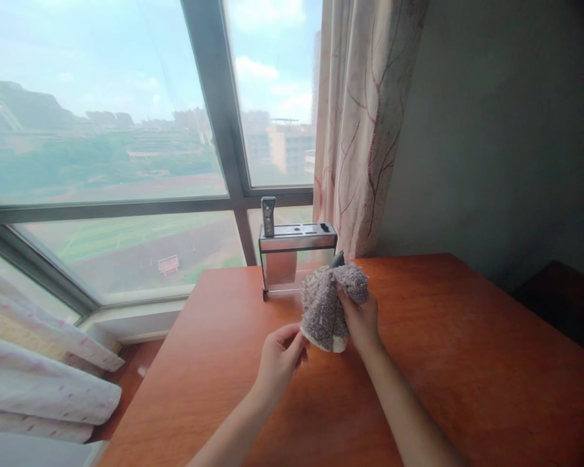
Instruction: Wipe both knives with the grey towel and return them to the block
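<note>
A fluffy grey cloth with a pale edge is bunched up above the table, between my two hands. My right hand is closed around its right side, the thumb pressed into the folds. Out of the top of the cloth sticks the dark ribbed end of an object; the rest of it is covered, so I cannot tell its kind. At the lower left edge of the cloth, my left hand pinches the hem between thumb and fingers.
Behind the cloth stands a metal-framed rack with clear sides, a dark grey handle upright on its left. The reddish-brown wooden table reaches towards a large window. A patterned curtain hangs behind the rack.
</note>
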Motion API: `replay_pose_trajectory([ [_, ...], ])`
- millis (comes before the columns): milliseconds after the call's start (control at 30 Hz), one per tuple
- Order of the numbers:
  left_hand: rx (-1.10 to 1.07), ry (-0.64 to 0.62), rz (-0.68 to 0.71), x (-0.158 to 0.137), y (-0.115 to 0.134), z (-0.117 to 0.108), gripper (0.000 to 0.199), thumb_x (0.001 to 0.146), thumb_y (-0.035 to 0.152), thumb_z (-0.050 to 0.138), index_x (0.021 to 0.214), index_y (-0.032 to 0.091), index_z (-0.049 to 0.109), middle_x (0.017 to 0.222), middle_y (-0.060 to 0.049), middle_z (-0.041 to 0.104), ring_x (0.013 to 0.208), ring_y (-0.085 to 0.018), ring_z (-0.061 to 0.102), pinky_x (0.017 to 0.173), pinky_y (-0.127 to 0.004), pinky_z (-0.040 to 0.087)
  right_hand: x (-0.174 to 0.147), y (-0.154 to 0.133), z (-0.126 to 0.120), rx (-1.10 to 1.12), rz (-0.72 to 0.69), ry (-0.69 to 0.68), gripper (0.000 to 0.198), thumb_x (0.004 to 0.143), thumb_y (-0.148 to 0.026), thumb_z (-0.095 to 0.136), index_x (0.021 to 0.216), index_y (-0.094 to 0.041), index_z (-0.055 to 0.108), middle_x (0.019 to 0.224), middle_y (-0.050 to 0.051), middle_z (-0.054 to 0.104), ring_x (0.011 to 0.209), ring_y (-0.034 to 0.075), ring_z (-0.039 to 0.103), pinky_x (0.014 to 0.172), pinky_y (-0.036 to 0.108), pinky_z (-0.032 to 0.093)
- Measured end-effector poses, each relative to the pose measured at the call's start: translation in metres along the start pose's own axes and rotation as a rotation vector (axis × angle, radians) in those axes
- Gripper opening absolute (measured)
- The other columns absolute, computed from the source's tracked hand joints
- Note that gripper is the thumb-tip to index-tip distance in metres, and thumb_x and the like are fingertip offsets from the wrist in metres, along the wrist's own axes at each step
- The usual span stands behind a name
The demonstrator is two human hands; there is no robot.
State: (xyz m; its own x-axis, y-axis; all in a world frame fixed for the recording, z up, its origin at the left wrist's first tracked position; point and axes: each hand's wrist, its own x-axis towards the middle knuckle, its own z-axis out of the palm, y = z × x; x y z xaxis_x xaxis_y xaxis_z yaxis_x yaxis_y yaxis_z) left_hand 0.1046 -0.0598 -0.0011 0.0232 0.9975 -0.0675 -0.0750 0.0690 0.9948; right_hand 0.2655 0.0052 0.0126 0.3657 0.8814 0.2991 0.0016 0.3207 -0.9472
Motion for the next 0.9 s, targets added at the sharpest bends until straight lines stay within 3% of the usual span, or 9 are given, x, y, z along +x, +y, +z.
replay_pose_trajectory([
  [133, 0.147, 0.034, 0.108, 0.004, -0.004, -0.007, 0.025, 0.075, 0.040, 0.066, 0.077, 0.014, 0.067, 0.063, -0.002, 0.060, 0.053, -0.012, 0.051, 0.049, -0.021, 0.039, 0.005, 0.006, -0.002, 0.217, 0.101, 0.054, 0.038, 0.069, -0.044, 0.074, 0.095, -0.017, 0.070, 0.092, 0.005, 0.074, 0.087, 0.023, 0.067, 0.076, 0.033, 0.050],
  [333, 0.614, 0.070, 0.398, 0.004, -0.011, -0.014, 0.017, 0.086, 0.029, 0.055, 0.077, 0.018, 0.064, 0.069, -0.002, 0.057, 0.062, -0.013, 0.052, 0.054, -0.020, 0.039, -0.001, 0.002, 0.004, 0.570, 0.290, -0.005, 0.037, 0.066, -0.042, 0.078, 0.094, -0.020, 0.067, 0.090, 0.001, 0.072, 0.083, 0.018, 0.066, 0.074, 0.029, 0.051],
  [433, 0.792, 0.070, 0.556, 0.000, -0.010, -0.015, 0.018, 0.090, 0.023, 0.048, 0.081, 0.019, 0.063, 0.077, -0.003, 0.057, 0.064, -0.012, 0.053, 0.059, -0.021, 0.040, -0.010, -0.003, 0.015, 0.640, 0.350, -0.041, 0.041, 0.064, -0.039, 0.080, 0.099, -0.022, 0.066, 0.096, 0.000, 0.072, 0.088, 0.019, 0.067, 0.080, 0.032, 0.051],
  [533, 0.807, 0.045, 0.602, -0.003, -0.007, -0.013, 0.018, 0.091, 0.022, 0.047, 0.084, 0.020, 0.063, 0.083, -0.004, 0.060, 0.069, -0.013, 0.056, 0.063, -0.022, 0.042, -0.015, -0.007, 0.022, 0.605, 0.383, 0.016, 0.041, 0.063, -0.037, 0.080, 0.099, -0.021, 0.067, 0.097, 0.000, 0.073, 0.091, 0.020, 0.066, 0.081, 0.032, 0.051],
  [633, 0.667, -0.045, 0.483, -0.005, -0.006, -0.008, 0.017, 0.089, 0.026, 0.050, 0.080, 0.020, 0.063, 0.076, -0.003, 0.059, 0.065, -0.013, 0.056, 0.058, -0.021, 0.042, -0.012, -0.008, 0.020, 0.600, 0.407, 0.049, 0.042, 0.063, -0.035, 0.079, 0.100, -0.022, 0.067, 0.094, 0.000, 0.073, 0.094, 0.022, 0.066, 0.081, 0.032, 0.052],
  [767, 0.330, -0.174, 0.167, -0.005, -0.008, 0.001, 0.024, 0.088, 0.036, 0.052, 0.075, 0.017, 0.058, 0.057, 0.002, 0.052, 0.046, -0.010, 0.052, 0.044, -0.020, 0.036, -0.004, -0.008, 0.009, 0.658, 0.467, -0.034, 0.048, 0.065, -0.038, 0.077, 0.110, -0.023, 0.065, 0.097, 0.000, 0.074, 0.095, 0.024, 0.067, 0.083, 0.035, 0.052],
  [900, -0.019, -0.306, -0.121, -0.001, -0.004, 0.000, 0.035, 0.083, 0.047, 0.059, 0.074, 0.014, 0.058, 0.055, 0.001, 0.055, 0.037, -0.007, 0.047, 0.035, -0.017, 0.026, -0.002, -0.009, 0.002, 0.690, 0.474, -0.062, 0.052, 0.066, -0.043, 0.076, 0.113, -0.025, 0.064, 0.103, 0.000, 0.073, 0.099, 0.025, 0.066, 0.087, 0.037, 0.051],
])
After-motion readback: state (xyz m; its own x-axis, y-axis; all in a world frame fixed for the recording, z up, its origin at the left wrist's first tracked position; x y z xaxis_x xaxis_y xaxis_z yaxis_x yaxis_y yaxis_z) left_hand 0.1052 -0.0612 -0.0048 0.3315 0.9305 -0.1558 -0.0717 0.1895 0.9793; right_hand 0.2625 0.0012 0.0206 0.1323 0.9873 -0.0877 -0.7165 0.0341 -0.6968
